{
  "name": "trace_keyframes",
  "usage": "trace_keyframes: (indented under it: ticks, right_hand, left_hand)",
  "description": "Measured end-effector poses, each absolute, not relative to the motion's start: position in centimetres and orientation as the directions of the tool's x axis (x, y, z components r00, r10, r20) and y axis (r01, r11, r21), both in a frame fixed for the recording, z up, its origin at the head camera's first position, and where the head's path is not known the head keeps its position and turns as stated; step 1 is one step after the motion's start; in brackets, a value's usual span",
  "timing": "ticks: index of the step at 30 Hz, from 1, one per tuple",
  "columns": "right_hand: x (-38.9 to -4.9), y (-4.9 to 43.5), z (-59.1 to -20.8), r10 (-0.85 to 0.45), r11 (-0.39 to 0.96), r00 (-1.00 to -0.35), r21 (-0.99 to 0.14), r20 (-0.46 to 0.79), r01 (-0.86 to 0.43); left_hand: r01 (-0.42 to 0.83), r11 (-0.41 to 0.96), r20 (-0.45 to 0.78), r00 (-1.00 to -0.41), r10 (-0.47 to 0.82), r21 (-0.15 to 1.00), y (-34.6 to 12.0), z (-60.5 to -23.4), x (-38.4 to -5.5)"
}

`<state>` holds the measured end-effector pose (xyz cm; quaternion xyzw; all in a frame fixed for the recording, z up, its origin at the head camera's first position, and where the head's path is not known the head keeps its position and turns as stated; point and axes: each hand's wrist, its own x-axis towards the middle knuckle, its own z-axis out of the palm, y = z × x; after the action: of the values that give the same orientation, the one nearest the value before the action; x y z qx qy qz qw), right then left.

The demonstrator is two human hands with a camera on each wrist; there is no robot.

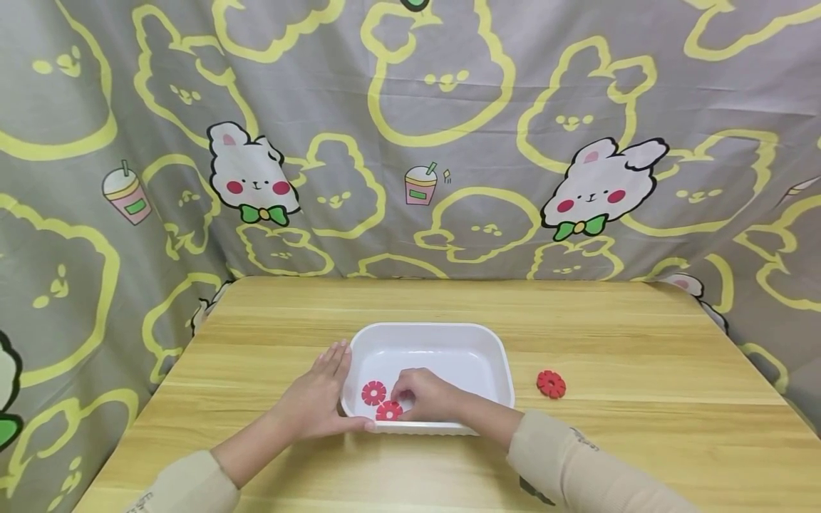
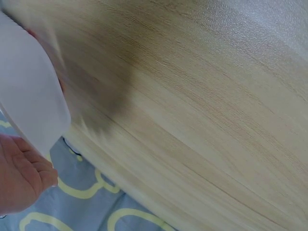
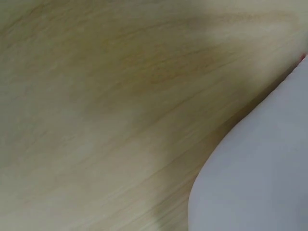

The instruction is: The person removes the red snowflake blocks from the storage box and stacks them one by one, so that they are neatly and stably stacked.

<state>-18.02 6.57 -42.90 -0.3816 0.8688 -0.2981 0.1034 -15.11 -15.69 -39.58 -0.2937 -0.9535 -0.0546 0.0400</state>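
A white plastic tray (image 1: 423,335) sits on the table in the head view. My left hand (image 1: 314,402) rests against its left end, fingers straight along the side and thumb on the front rim; part of that hand (image 2: 24,175) also shows beside the tray wall (image 2: 33,86) in the left wrist view. Inside the tray my right hand (image 1: 430,395) has thumb and forefinger curled at a red snowflake disc (image 1: 388,412), pinching its edge. Another red snowflake disc (image 1: 373,392) lies just behind it. The right wrist view shows only the tray's side (image 3: 255,168) and tabletop, not the hand.
A third red snowflake disc (image 1: 551,384) lies on the wooden table (image 1: 628,342) to the right of the tray. A grey curtain (image 1: 346,92) with rabbit drawings hangs behind the table and along its sides.
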Motion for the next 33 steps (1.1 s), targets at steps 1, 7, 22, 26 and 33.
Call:
trace_keyframes:
  ticks: [1,7,22,26,33]
  right_hand:
    - [-18.0,6.7,-42.9,-0.719,0.536,-0.693,-0.599,0.046,-0.595]
    - [-17.9,7.3,-42.6,-0.694,0.567,-0.72,-0.601,0.02,-0.563]
    - [-17.7,10.1,-41.8,-0.651,0.552,-0.74,-0.563,0.171,-0.616]
    - [-17.7,11.0,-41.5,-0.626,0.533,-0.742,-0.563,0.241,-0.632]
    - [-17.4,12.1,-41.0,-0.554,0.491,-0.733,-0.555,0.395,-0.671]
  left_hand:
    - [0.565,0.821,0.111,-0.824,0.556,0.084,-15.7,-39.6,-15.1]
    - [0.564,0.819,0.112,-0.825,0.554,0.101,-15.7,-39.7,-15.1]
    - [0.557,0.824,0.092,-0.83,0.55,0.104,-15.7,-39.6,-15.0]
    - [0.558,0.824,0.098,-0.829,0.55,0.1,-15.7,-39.6,-15.0]
    - [0.563,0.821,0.109,-0.826,0.553,0.1,-15.7,-39.7,-15.0]
